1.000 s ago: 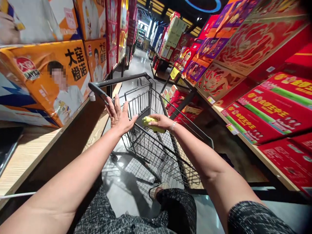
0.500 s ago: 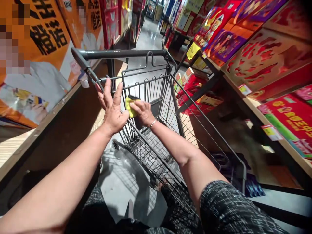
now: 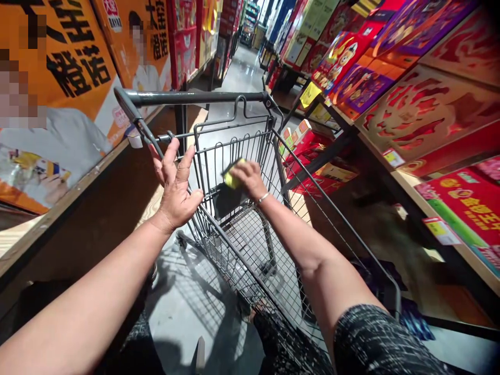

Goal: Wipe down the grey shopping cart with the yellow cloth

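A dark grey metal shopping cart (image 3: 269,250) stands in front of me, its handle bar (image 3: 195,98) at the far end. My left hand (image 3: 176,185) rests against the cart's near left side rail, below the handle, with fingers spread and thumb out. Inside the basket area, my right hand (image 3: 250,179) grips a yellow cloth (image 3: 233,176) with a dark edge, close to the wire end panel with its black plate (image 3: 229,200). The cloth is blurred and partly covered by my fingers. No goods show in the basket.
Large orange boxes (image 3: 70,62) stand on a wooden shelf at the left. Red and purple gift boxes (image 3: 363,83) fill the right shelf, with price tags (image 3: 441,229) along its edge. A tiled aisle (image 3: 246,65) runs away beyond the cart.
My right hand has moved right with the yellow cloth, from beside my left hand to farther inside the cart. My left hand stays on the side rail. The view has shifted slightly.
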Demonstrator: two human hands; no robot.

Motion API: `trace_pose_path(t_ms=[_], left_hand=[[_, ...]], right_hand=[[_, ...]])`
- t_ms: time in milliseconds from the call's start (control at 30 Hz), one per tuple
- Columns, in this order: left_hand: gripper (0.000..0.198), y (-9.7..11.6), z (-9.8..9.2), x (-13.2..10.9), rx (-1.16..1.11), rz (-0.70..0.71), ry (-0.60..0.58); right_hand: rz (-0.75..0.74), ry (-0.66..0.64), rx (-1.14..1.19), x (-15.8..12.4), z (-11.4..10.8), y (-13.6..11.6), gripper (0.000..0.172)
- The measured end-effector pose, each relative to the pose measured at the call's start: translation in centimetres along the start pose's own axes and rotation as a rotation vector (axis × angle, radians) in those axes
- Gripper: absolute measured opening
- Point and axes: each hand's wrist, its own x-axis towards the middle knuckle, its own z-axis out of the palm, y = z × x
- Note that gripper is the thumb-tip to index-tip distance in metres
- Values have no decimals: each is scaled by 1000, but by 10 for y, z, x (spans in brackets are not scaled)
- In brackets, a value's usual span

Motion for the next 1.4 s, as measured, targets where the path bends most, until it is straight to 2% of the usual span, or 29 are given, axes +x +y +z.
trace_pose_path(t_ms=[100,167,267,367,433,467,533,600,667,733,767,833,933,1000,1033,1100,1200,1267,1333,1400], left_hand=[[97,1,-1,0,-5,2,-3],[97,1,-1,1,-14,3,1],[97,1,1,0,-25,-5,9],[96,2,2,-1,-35,-5,12],[95,3,2,-1,-44,-4,17],[94,3,2,-1,-47,-6,19],[94,4,2,-1,-51,-12,21],[93,5,1,-1,-55,-14,22],[92,5,1,-1,-65,-6,28],[91,5,1,-1,-75,5,36],[91,5,1,-1,-76,6,36],[91,4,1,-2,-73,0,33],[90,3,3,-2,-70,-3,30],[88,2,4,-2,-72,0,36],[86,2,5,-2,-75,3,44],[81,2,6,-2,-95,18,80],[75,4,6,-3,-137,67,141],[77,5,5,-3,-137,97,157],[78,6,4,-4,-105,84,144],[78,6,3,-4,-66,45,118]], right_hand=[[123,280,-29,46,-29,8,43],[164,343,-18,51,-26,8,40],[168,235,30,15,14,3,35],[210,-7,84,-48,63,3,34],[237,-140,107,-75,79,11,33],[258,-162,104,-80,79,17,35],[317,-118,73,-66,65,32,43],[381,0,25,-31,38,48,57],[400,199,-24,9,13,58,62],[402,312,-57,36,0,61,64],[404,326,-68,40,1,59,64],[415,235,-88,28,15,52,64],[405,-128,-111,-22,46,44,58],[382,-315,-138,-53,53,49,45],[369,-344,-175,-62,48,55,39],[341,-270,-303,-65,22,72,35],[302,52,-502,-37,-38,101,46],[304,223,-580,-13,-69,117,52],[298,252,-623,3,-76,128,53],[269,175,-604,7,-57,130,51]])
